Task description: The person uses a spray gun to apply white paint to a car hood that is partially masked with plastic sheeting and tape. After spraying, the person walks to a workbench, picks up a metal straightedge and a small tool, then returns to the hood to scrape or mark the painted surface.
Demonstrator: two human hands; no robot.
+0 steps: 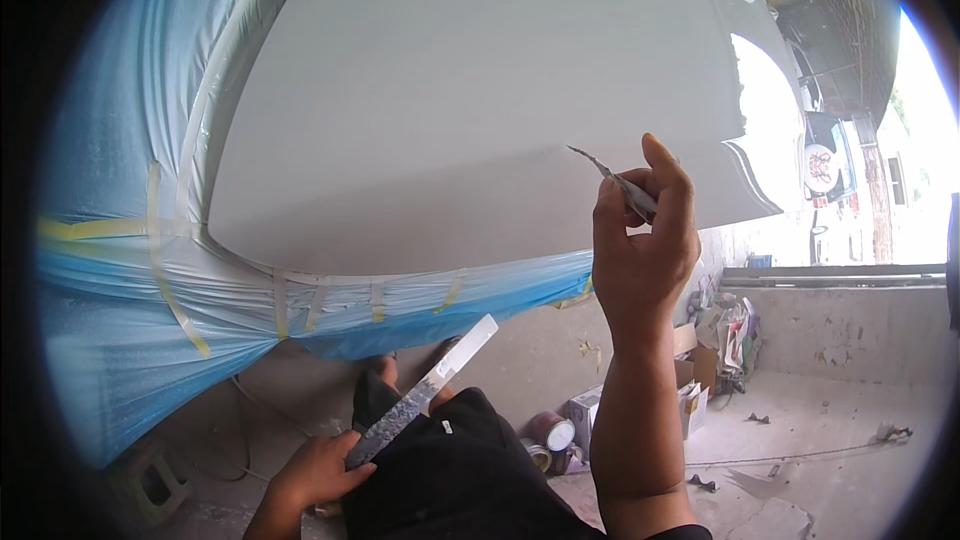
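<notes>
My right hand is raised over the lower right part of a large white panel, which looks like vehicle bodywork. Its fingers pinch a thin putty spreader, seen nearly edge-on, with the tip pointing up and left. Whether that tip touches the panel I cannot tell. Low in front of my body, my left hand is closed round the lower end of a long flat putty board. Grey-white smears cover much of the board, and its upper end is cleaner and white.
Blue masking film, held by yellowish tape, wraps the panel's left and lower edges. Paint cans stand on the floor right of my legs, near cardboard boxes. A hollow block sits at lower left. Beyond a low wall is a parked vehicle.
</notes>
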